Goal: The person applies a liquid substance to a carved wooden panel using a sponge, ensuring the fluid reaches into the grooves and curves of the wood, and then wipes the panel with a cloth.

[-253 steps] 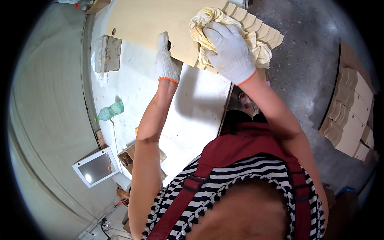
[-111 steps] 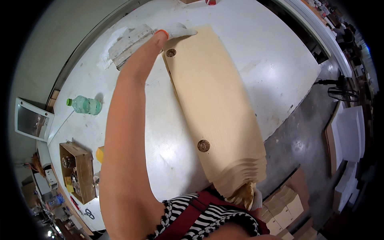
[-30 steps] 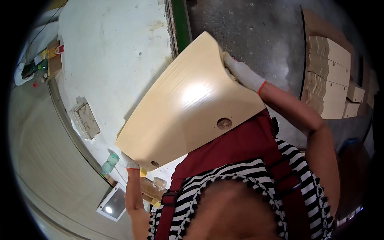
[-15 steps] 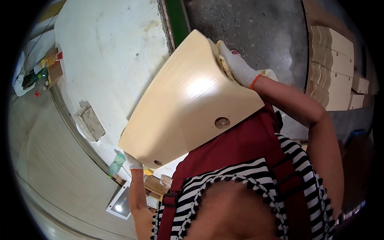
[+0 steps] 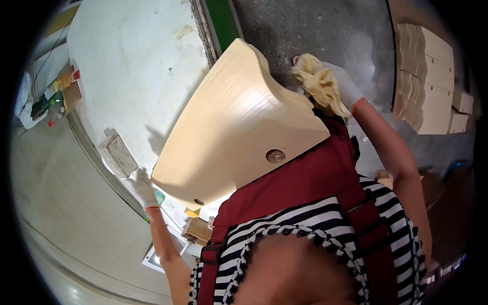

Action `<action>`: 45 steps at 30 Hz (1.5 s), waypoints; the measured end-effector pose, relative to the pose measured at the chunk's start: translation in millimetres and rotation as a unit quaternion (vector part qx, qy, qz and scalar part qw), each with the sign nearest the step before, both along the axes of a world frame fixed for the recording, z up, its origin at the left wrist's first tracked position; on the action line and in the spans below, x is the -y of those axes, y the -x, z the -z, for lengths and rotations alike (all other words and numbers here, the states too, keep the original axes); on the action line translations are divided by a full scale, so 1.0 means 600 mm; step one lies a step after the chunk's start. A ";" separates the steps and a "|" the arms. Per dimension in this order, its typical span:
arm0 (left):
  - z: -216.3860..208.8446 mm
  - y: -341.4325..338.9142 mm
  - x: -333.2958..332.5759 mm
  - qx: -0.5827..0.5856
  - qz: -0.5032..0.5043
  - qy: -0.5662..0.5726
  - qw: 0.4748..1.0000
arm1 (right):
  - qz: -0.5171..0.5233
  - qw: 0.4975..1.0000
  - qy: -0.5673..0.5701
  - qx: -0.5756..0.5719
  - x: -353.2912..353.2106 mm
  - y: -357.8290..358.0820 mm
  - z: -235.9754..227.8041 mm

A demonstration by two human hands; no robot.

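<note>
A pale wooden panel (image 5: 229, 127) with a wavy right edge and two round holes lies tilted over the white worktop, its near edge against my red apron (image 5: 284, 178). My right hand (image 5: 346, 87), in a white knit glove, is closed around a crumpled yellowish cloth (image 5: 320, 84), held off to the right of the wavy edge. My left hand (image 5: 141, 190), gloved too, is off the panel near its lower left corner. Its fingers stretch toward a worn, pale rectangular block (image 5: 120, 154) on the worktop; whether they touch it I cannot tell.
Under the panel spreads a white, stained worktop (image 5: 127, 61), with a green strip (image 5: 222, 23) past its right edge. Stacked wooden panels (image 5: 434, 81) with wavy edges stand at the far right. A small cardboard box (image 5: 197, 230) sits near my left forearm, and clutter (image 5: 61, 89) lies at the far left.
My left hand has left the panel's lower corner and moved left to the block. My right hand has drawn the cloth away from the wavy edge, to the right. The panel has barely shifted.
</note>
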State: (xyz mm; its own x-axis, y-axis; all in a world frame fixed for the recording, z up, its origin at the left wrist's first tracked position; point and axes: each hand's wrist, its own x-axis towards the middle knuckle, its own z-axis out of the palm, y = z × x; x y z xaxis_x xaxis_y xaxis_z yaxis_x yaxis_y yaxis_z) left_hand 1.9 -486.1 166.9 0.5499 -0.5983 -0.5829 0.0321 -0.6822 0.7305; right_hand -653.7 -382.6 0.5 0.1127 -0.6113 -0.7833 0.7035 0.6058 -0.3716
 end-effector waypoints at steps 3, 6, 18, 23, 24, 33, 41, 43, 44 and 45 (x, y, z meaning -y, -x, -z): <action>-0.087 0.155 0.076 -0.041 0.395 0.039 0.917 | 0.028 0.999 -0.034 0.008 -0.049 -0.026 -0.011; -0.095 0.338 0.128 -0.063 0.594 0.020 0.802 | -0.065 0.997 0.018 -0.042 -0.090 -0.057 -0.007; 0.092 0.525 0.286 -0.014 0.809 -0.074 0.583 | -0.293 0.938 0.160 -0.092 -0.109 -0.134 -0.122; 0.134 0.558 0.287 -0.040 0.806 -0.112 0.579 | -0.322 0.893 0.241 -0.204 -0.089 -0.161 -0.083; 0.139 0.561 0.292 -0.043 0.806 -0.116 0.579 | -0.360 0.887 0.207 -0.204 -0.075 -0.160 -0.098; 0.124 0.550 0.287 -0.060 0.773 -0.140 0.616 | -0.306 0.945 0.078 -0.081 -0.083 -0.195 -0.068; 0.128 0.552 0.272 -0.089 0.747 -0.147 0.642 | -0.276 0.960 0.035 -0.034 -0.113 -0.193 -0.040; 0.119 0.548 0.270 -0.099 0.736 -0.141 0.655 | -0.269 0.962 0.033 -0.018 -0.121 -0.180 -0.037; 0.113 0.550 0.269 -0.113 0.729 -0.137 0.661 | -0.260 0.965 0.024 -0.009 -0.127 -0.164 -0.036; 0.102 0.549 0.265 -0.130 0.715 -0.128 0.674 | -0.249 0.968 0.013 0.003 -0.136 -0.143 -0.037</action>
State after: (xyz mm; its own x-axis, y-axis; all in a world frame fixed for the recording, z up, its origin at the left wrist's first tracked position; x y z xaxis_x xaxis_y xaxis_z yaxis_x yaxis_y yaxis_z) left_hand -327.7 -645.0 105.5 -0.6245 -0.2690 -0.7333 -0.6884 -0.2538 0.6794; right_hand -568.0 -300.8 22.5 0.4037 -0.4992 -0.7667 0.3282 0.8613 -0.3879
